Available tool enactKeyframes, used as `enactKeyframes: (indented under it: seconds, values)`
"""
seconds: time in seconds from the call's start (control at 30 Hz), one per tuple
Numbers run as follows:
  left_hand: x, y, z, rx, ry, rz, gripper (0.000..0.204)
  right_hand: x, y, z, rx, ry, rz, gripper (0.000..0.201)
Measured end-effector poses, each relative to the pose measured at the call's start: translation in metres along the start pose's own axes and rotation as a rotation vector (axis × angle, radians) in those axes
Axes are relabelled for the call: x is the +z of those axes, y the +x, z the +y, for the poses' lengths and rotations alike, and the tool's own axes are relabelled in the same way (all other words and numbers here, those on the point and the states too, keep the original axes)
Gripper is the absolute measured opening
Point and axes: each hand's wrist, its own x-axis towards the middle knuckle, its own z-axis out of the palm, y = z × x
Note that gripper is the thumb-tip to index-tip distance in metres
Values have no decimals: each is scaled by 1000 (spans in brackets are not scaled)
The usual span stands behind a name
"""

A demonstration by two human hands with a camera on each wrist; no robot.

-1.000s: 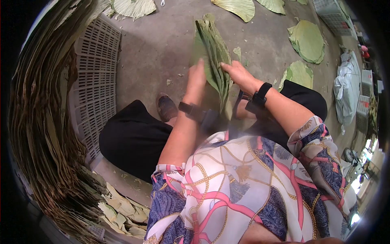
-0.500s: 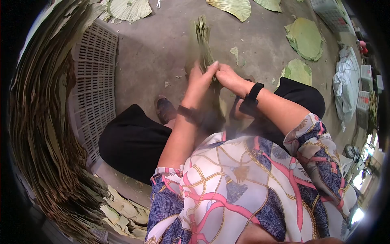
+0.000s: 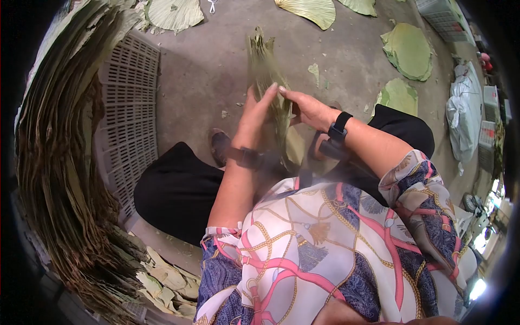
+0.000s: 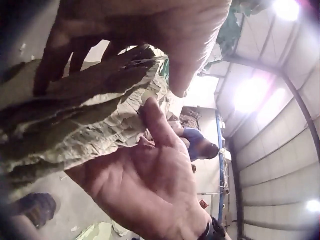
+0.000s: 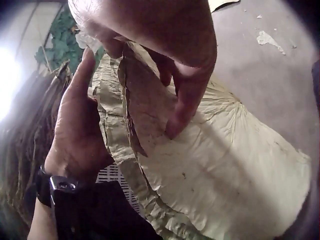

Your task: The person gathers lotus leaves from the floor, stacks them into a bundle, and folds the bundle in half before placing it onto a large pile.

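Note:
A stack of dried lotus leaves (image 3: 262, 59) stands on edge between the two hands, above the floor in the head view. My left hand (image 3: 258, 105) grips its left side, thumb up at the top edge and fingers along the outer face. From the other side my right hand (image 3: 311, 110) holds it, the thumb tip close to the left thumb. In the right wrist view the right fingers (image 5: 182, 102) spread over the pale face of the outermost leaf (image 5: 240, 165). Crinkled, layered leaf edges (image 4: 100, 120) show between both hands in the left wrist view.
At the left, a tall pile of brown dried leaves (image 3: 59, 162) stands beside a white slatted plastic crate (image 3: 130, 97). Flat green leaves (image 3: 407, 51) lie on the concrete floor. A white sack (image 3: 463, 116) is at the right. Another person (image 4: 200, 144) appears in the background.
The leaf stack has turned from showing a broad green face to nearly edge-on, then opened slightly. Both hands have drawn together, thumbs almost meeting at its edge.

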Motion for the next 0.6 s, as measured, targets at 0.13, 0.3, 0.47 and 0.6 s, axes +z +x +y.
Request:
enactKeyframes:
  seconds: [0.13, 0.3, 0.47, 0.6]
  values:
    - [-3, 7, -7, 118, 182, -35, 71, 3, 6, 7, 0, 120, 27, 66]
    - [-5, 3, -10, 221, 155, -67, 67, 8, 4, 2, -5, 144, 17, 67]
    - [-25, -1, -17, -96, -77, 93, 48, 11, 2, -1, -27, 223, 37, 66]
    - [-32, 1, -29, -156, -268, 121, 40, 5, 11, 6, 14, 110, 137, 68]
